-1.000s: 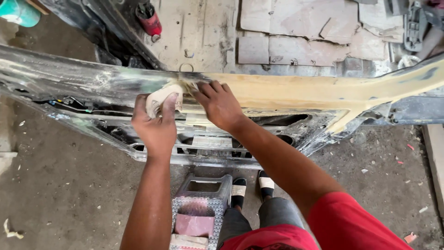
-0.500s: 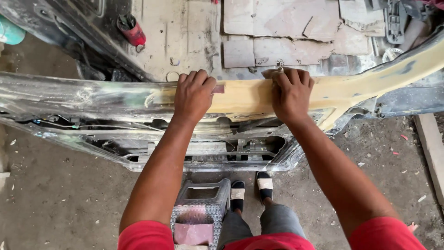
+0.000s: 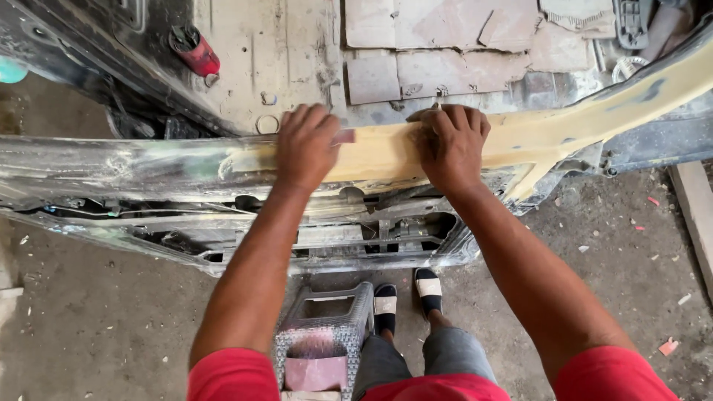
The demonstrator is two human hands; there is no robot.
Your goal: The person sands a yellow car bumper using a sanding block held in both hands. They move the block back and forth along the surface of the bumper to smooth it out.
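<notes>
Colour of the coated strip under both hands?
Pale yellow-tan filler strip on the grey panel; head view.

A dusty grey concrete floor (image 3: 96, 327) spreads below, littered with small chips and scraps toward 4 o'clock. A pale wooden plank (image 3: 694, 215) lies along the edge at 3 o'clock. A grey perforated plastic stool (image 3: 323, 338) stands at 6 o'clock. Flat daylight falls evenly, with soft shadows.

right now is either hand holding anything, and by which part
The left hand presses a small reddish sanding sheet flat on the panel, covering most of it; the right hand lies bare.
</notes>
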